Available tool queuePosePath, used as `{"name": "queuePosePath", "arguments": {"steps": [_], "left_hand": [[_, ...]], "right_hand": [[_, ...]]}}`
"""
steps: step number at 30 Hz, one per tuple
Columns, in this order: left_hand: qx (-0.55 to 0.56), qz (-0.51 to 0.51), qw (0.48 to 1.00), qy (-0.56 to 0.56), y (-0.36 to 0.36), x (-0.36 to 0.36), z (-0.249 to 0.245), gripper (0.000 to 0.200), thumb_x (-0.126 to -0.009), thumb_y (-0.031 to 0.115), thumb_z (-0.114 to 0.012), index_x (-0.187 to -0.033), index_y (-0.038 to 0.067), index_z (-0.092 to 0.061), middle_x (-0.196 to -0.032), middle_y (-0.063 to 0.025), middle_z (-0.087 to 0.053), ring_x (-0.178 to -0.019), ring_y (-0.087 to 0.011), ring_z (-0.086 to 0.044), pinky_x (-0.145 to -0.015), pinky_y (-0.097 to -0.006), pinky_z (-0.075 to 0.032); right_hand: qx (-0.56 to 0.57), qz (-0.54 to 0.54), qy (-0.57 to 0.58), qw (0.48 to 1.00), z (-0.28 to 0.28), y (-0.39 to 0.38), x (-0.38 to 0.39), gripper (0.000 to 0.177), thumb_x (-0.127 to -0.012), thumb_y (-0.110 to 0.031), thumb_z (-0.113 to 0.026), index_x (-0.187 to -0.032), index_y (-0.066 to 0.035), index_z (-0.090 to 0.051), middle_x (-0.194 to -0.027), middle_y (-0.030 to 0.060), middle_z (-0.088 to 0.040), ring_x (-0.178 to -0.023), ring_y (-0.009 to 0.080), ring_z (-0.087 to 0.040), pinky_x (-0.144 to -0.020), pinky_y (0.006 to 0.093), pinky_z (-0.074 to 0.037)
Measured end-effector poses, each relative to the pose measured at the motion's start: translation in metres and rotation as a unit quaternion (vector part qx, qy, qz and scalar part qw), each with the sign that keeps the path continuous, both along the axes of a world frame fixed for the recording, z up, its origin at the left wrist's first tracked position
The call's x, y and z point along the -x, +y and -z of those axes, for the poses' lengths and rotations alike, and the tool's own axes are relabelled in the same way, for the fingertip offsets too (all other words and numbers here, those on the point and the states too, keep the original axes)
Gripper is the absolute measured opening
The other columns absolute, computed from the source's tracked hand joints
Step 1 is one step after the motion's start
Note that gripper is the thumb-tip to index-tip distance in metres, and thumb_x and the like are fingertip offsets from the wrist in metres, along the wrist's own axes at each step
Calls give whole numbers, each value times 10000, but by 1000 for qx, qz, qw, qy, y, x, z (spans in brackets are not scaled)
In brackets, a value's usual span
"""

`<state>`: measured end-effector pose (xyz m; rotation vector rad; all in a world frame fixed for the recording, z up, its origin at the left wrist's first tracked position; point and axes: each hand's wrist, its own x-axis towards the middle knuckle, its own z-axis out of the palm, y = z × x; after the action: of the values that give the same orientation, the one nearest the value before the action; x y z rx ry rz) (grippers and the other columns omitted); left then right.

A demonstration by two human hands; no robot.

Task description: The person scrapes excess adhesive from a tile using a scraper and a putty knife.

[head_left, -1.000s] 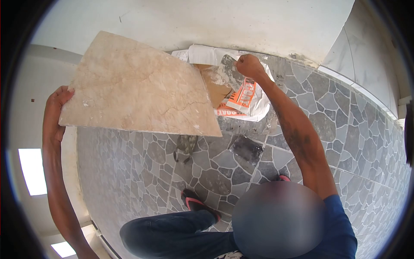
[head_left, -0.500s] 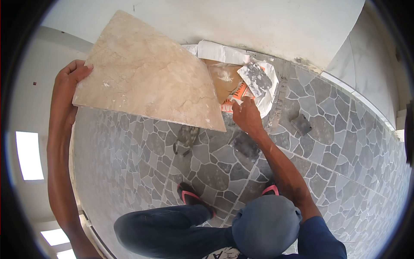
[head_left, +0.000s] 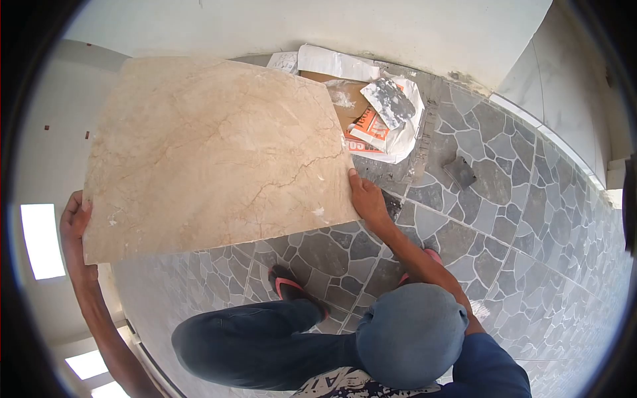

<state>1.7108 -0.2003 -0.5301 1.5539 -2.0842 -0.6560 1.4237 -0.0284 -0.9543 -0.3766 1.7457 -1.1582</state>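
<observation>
A large beige marble-patterned tile (head_left: 212, 159) is held up in front of me, with brown veins and a few white smudges on its face. My left hand (head_left: 76, 222) is closed on its left edge, close to the lower left corner. At the opposite edge, near the lower right corner, my right hand (head_left: 368, 199) grips the tile, thumb on the face and the other fingers partly hidden. Behind the tile's right side lies a torn white and orange paper bag (head_left: 371, 132), with a white-spattered grey tile piece (head_left: 390, 103) on it.
Grey stone-patterned floor tiles (head_left: 325, 255) spread around my feet. A small dark tile piece (head_left: 460, 172) lies to the right. A white wall (head_left: 318, 26) rises behind the bag. Part of a dark square (head_left: 391, 205) shows beside my right wrist.
The beige tile has turned and come lower, toward me. My left hand has moved down with it. My right hand has left the paper bag and taken hold of the tile's right edge.
</observation>
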Motion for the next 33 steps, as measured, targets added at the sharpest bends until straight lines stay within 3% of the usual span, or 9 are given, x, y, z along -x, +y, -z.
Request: {"name": "queuePosePath", "arguments": {"steps": [5,7,11,13,17,20,25,31,33], "left_hand": [[-129,-100,981,105,23,-123,74,385,-912,314,-657,-1147,15,-599,-1028,-45,-643,-958,-132,-599,-883,-272,-462],[-143,-170,964,142,39,-167,112,331,-930,226,-597,-1169,-3,-585,-993,-49,-653,-946,-144,-610,-894,-286,-462],[-152,-301,920,199,89,-235,184,317,-928,264,-512,-1056,-9,-612,-957,-73,-649,-900,-166,-609,-829,-314,-463],[-107,-398,898,153,112,-283,228,318,-916,294,-490,-925,1,-611,-886,-60,-624,-815,-169,-587,-744,-315,-465],[10,-435,896,86,173,-341,309,327,-880,323,-521,-724,38,-545,-707,-7,-501,-661,-142,-494,-596,-316,-432],[-11,-475,874,100,191,-365,349,304,-870,308,-526,-698,57,-537,-676,5,-473,-633,-127,-468,-570,-307,-413],[-24,-522,820,233,135,-358,397,286,-868,300,-515,-684,81,-515,-669,22,-450,-618,-108,-434,-567,-280,-373],[-56,-458,850,252,22,-353,439,300,-889,300,-485,-666,102,-453,-660,23,-413,-606,-104,-374,-561,-284,-332],[-78,-427,874,219,-8,-379,462,329,-922,334,-456,-731,82,-548,-714,3,-501,-659,-115,-475,-606,-277,-395]], "right_hand": [[33,-40,138,989,-34,6,5,628,-1006,-509,-412,-928,84,-603,-873,365,-628,-888,532,-615,-788,545,-456],[38,-61,157,985,-36,-6,-7,585,-1013,-480,-415,-915,67,-596,-841,353,-630,-847,531,-616,-763,564,-461],[63,-154,236,958,-20,-30,-50,504,-1020,-409,-440,-881,48,-602,-736,306,-622,-722,498,-622,-664,548,-478],[60,-196,242,948,-15,-42,-78,487,-1021,-396,-429,-870,33,-602,-732,297,-629,-694,493,-625,-659,561,-487],[102,-259,270,921,10,-66,-123,482,-1021,-399,-428,-871,27,-595,-687,273,-638,-642,461,-640,-622,560,-501],[93,-297,292,904,14,-89,-137,459,-1015,-389,-445,-877,22,-594,-672,265,-636,-633,451,-640,-618,553,-508],[98,-298,346,884,31,-155,-144,472,-1023,-372,-415,-874,28,-616,-720,281,-643,-718,469,-646,-685,574,-503],[56,-313,375,871,40,-251,-130,540,-1018,-410,-391,-897,35,-672,-847,265,-683,-818,439,-674,-737,530,-537],[42,-311,376,872,37,-273,-125,565,-1019,-420,-369,-910,36,-685,-882,268,-687,-866,446,-670,-790,527,-529]]}}
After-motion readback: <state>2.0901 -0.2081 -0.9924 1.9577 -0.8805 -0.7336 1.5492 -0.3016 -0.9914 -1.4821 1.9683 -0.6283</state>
